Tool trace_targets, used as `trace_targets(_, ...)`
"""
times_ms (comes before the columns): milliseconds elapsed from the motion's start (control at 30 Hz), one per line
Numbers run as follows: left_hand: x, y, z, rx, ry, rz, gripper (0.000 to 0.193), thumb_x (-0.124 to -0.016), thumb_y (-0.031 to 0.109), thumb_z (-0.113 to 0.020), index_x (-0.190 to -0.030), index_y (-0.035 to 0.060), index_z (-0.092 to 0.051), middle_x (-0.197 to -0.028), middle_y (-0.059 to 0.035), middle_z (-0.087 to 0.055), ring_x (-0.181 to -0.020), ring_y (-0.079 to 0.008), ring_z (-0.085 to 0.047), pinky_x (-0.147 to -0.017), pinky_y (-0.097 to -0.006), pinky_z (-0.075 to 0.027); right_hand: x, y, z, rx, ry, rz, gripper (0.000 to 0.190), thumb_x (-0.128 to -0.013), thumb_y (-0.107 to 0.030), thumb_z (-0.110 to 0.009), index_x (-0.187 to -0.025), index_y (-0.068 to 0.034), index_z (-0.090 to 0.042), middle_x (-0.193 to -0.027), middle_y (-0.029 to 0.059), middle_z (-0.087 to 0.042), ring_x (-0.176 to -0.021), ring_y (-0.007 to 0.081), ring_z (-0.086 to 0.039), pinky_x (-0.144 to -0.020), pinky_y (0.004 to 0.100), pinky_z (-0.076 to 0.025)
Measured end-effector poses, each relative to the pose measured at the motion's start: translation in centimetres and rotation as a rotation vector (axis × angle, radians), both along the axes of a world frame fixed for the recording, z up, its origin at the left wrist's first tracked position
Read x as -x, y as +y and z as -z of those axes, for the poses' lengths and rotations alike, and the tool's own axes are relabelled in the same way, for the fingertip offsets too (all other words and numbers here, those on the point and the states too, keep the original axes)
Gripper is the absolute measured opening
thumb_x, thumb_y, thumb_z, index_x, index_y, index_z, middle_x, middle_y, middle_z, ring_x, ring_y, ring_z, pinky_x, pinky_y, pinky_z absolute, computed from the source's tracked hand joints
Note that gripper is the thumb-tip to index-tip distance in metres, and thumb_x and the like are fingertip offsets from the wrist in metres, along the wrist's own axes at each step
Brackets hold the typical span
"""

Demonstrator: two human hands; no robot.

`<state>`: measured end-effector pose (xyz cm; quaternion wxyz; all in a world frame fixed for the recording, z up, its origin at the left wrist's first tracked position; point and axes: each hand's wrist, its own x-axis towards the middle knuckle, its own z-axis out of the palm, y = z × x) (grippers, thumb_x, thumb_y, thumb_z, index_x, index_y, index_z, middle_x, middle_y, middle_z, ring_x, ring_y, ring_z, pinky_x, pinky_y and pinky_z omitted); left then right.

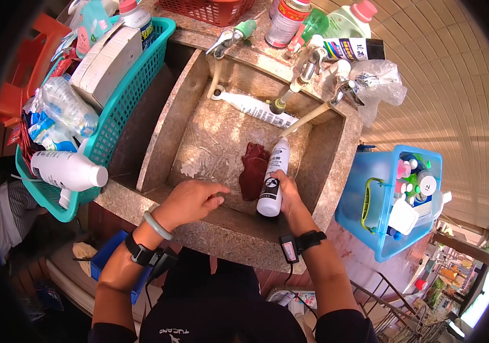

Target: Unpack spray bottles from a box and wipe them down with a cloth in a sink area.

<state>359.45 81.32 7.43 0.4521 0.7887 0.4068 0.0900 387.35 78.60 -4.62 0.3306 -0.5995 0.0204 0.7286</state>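
Note:
A white plastic bottle [279,156] with dark print stands tilted in the stone sink [210,133]; my right hand [288,193] grips its lower side. Its top meets the end of a beige hose [306,120] from the right tap; I cannot tell whether water runs. My left hand [195,201] hovers over the sink's front wall, holding nothing, its index finger and thumb apart. Between the hands lies a dark red, glossy flat piece [253,173] whose material I cannot tell. Another white bottle [251,107] lies on its side along the back wall.
Metal taps [313,64] line the sink's back ledge beside a spray can [285,23] and several bottles. A teal basket [141,81] at left holds packages, a carton and a white bottle [66,169]. A blue bin [356,206] of bottles stands at right.

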Motion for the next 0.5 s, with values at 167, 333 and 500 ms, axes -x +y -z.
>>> trace_targets(167,-3.2,3.1,4.5,0.818,-0.073,-0.554,0.062,-0.090,0.045,-0.060,-0.138,0.0095,-0.042,-0.104,-0.0060,-0.062,-0.090,-0.0143,-0.060,-0.070,-0.0325,-0.049,4.2,-3.1,-6.0,-0.323,-0.146,-0.258,0.074,-0.074,-0.015,-0.065,-0.135,-0.001,-0.025,-0.109,0.0132,-0.053,-0.095,0.0183,-0.056,-0.081,0.0320,-0.049)
trace_targets(333,-5.3,6.5,5.6,0.800,-0.586,-0.989,0.042,-0.089,0.043,-0.061,-0.115,0.0117,-0.050,-0.099,-0.0031,-0.059,-0.089,-0.0146,-0.059,-0.073,-0.0294,-0.049,4.4,1.4,-5.6,-0.764,-0.397,-0.828,0.086,-0.069,-0.018,-0.070,-0.140,-0.005,-0.023,-0.125,0.0218,-0.049,-0.114,0.0349,-0.052,-0.096,0.0377,-0.042)
trace_targets(500,-4.5,7.1,8.0,0.479,-0.746,-1.037,0.021,-0.091,0.017,-0.063,-0.106,0.0069,-0.053,-0.091,-0.0012,-0.059,-0.085,-0.0102,-0.057,-0.074,-0.0245,-0.047,3.4,5.5,2.3,-0.916,-0.768,-1.027,0.097,-0.068,-0.026,-0.076,-0.145,-0.010,-0.020,-0.137,0.0217,-0.040,-0.125,0.0382,-0.043,-0.100,0.0448,-0.039)
